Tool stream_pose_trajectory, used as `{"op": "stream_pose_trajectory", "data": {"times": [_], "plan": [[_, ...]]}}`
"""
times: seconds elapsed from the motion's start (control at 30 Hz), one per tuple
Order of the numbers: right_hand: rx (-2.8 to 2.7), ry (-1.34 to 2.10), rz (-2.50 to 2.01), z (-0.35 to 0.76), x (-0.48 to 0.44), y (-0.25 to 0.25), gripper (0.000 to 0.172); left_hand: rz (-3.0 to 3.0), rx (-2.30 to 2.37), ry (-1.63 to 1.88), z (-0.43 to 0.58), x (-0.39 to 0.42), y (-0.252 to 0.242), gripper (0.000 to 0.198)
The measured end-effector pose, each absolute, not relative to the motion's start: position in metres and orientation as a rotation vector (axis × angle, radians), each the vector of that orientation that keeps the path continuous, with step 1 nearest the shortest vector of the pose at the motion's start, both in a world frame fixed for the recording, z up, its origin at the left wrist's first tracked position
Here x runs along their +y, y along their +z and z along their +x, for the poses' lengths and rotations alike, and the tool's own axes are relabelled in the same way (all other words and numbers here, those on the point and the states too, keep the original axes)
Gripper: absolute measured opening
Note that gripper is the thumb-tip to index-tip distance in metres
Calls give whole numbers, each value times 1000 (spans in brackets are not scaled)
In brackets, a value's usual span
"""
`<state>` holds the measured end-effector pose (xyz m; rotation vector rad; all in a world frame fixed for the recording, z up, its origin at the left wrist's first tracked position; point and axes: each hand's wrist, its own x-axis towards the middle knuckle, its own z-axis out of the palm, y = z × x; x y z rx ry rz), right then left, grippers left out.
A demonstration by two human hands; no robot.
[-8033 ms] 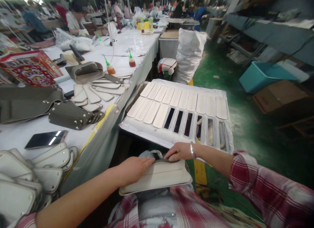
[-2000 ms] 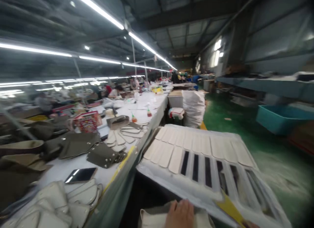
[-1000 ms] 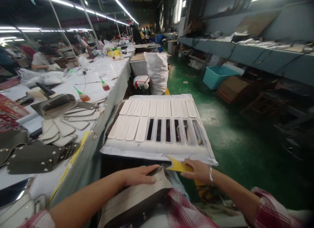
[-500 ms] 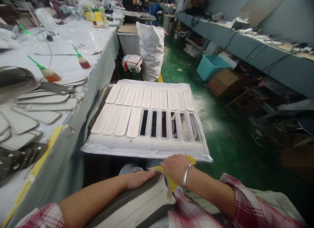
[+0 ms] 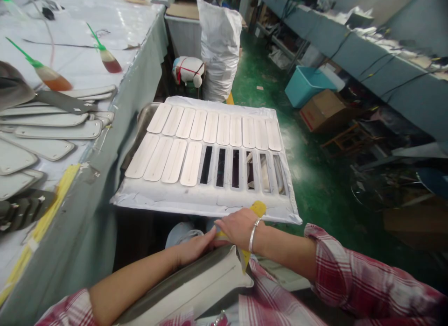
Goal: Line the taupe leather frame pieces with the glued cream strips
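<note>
Lower centre, the right hand [image 5: 238, 229], wrapped round a yellow sheet [image 5: 258, 208], seems to work the pale piece [image 5: 198, 288], next needing steadying from the bent left hand [image 5: 194, 249], grip hidden

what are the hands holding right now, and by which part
The right hand holds the yellow piece around its middle. The left hand lies at the upper edge of the cream panel; whether it grips cannot be told.

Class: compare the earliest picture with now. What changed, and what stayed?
The right hand has taken hold of a flat yellow sheet, now at the right end of the cream-and-olive bag, which slants more steeply. The left hand remains at the bag; the cream rounded strips keep their places on the white rectangular rack.
</note>
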<state>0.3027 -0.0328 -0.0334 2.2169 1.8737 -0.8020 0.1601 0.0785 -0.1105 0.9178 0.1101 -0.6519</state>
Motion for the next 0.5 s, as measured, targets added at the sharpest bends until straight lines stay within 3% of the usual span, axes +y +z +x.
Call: {"op": "stream_pose_trajectory", "data": {"times": [0.1,0.33,0.5], "plan": [[1815,-830,2217,302,-32,-31,34,764,22,-672,162,75,-105,68],[1769,-761,2355,301,-41,-40,50,1382,4,-377,165,86,-97,53],[1798,-697,2309,298,-43,-38,47,1529,34,-424,162,85,-94,61]]}}
